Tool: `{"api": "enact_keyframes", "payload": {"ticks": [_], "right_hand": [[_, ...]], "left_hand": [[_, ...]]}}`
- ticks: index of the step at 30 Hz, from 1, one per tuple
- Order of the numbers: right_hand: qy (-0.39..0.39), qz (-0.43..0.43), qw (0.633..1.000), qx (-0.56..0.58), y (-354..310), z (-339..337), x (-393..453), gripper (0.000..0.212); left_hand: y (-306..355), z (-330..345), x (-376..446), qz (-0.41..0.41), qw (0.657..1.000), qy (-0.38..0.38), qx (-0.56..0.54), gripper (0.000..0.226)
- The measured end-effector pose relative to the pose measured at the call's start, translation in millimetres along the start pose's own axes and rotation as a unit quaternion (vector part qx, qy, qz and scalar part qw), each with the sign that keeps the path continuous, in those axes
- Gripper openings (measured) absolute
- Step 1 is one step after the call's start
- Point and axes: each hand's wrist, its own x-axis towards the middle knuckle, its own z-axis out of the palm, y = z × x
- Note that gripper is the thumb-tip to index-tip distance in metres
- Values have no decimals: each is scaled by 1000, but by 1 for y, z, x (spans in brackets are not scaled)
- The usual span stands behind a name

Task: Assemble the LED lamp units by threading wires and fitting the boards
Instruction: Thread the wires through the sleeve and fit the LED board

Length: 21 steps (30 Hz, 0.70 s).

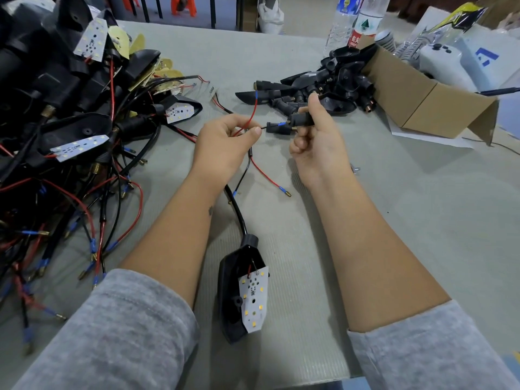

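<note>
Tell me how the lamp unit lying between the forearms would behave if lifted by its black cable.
The lamp unit would probably dangle and swing, since its black cable curves loosely across the table. It looks light: a thin plastic shell. The LED board sits askew over the housing's edge, so it may flop on its thin wires.

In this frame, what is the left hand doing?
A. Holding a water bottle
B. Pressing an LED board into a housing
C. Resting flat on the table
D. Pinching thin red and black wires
D: the left hand pinches the thin red and black wires between thumb and fingers, feeding them toward the small black fitting gripped by the right hand.
</note>
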Motion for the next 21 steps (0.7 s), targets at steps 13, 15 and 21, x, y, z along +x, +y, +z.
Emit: {"api": "enact_keyframes", "payload": {"ticks": [13, 15, 21], "right_hand": [[-69, -63, 982, -167, 6, 4, -7, 12], [-77, -64, 977, -186, 7, 4, -7, 9], [-104, -83, 969, -209, 10, 4, -10, 10]], "left_hand": [[-5, 0, 3, -6, 1000, -1, -7, 15], [-4, 0, 3, -7, 1000, -3, -3, 14], [0, 1, 4, -69, 996, 7, -50, 19]]}}
